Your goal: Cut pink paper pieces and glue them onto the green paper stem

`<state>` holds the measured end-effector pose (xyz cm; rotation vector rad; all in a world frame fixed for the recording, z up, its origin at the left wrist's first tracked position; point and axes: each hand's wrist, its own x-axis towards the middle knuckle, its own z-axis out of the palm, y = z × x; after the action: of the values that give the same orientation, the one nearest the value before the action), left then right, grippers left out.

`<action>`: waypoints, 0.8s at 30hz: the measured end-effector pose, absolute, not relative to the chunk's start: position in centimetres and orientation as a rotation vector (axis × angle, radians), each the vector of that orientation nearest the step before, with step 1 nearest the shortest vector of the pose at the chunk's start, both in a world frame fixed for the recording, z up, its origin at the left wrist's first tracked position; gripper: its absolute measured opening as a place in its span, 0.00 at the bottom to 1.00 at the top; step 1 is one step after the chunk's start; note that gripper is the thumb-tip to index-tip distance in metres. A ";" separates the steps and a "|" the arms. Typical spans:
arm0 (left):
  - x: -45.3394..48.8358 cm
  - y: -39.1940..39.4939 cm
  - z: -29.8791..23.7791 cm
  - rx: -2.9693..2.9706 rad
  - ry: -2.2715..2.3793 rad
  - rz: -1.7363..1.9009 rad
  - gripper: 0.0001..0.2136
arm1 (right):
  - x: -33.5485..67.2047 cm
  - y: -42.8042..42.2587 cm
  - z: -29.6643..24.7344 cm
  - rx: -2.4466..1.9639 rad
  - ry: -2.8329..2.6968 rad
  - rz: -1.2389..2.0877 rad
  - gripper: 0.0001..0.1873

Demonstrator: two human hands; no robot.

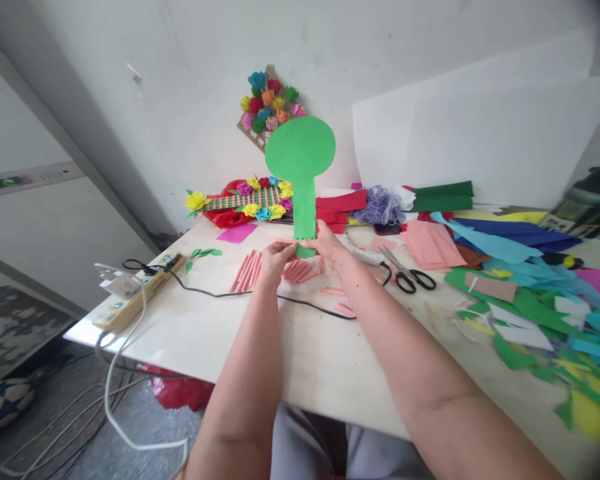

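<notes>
A green foam cut-out (300, 167) with a round top and a straight stem stands upright above the table. My left hand (276, 257) and my right hand (330, 245) pinch its lower end from either side, together with a thin pink strip held across the stem's base. Several rolled pink paper sticks (247, 270) lie on the table just behind and below my hands.
Black-handled scissors (410, 275) and a glue gun (367, 255) with a black cord lie right of my hands. A power strip (140, 293) sits at the left edge. Coloured paper scraps (525, 313) cover the right side. A flower-decorated piece (250, 200) lies at the back.
</notes>
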<state>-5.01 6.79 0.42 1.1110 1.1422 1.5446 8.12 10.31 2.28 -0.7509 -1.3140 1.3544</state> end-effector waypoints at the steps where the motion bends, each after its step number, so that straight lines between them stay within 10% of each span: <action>1: -5.0 6.8 0.4 1.108 1.150 1.544 0.15 | 8.2 10.2 2.3 -0.737 -1.310 1.381 0.33; 24: -4.8 6.8 0.7 1.012 1.173 1.613 0.13 | 7.4 10.4 1.7 -0.698 -1.170 1.399 0.25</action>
<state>-4.79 6.80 0.72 1.0118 1.1728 1.6125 7.41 10.41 1.74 -0.6977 -1.1704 1.3993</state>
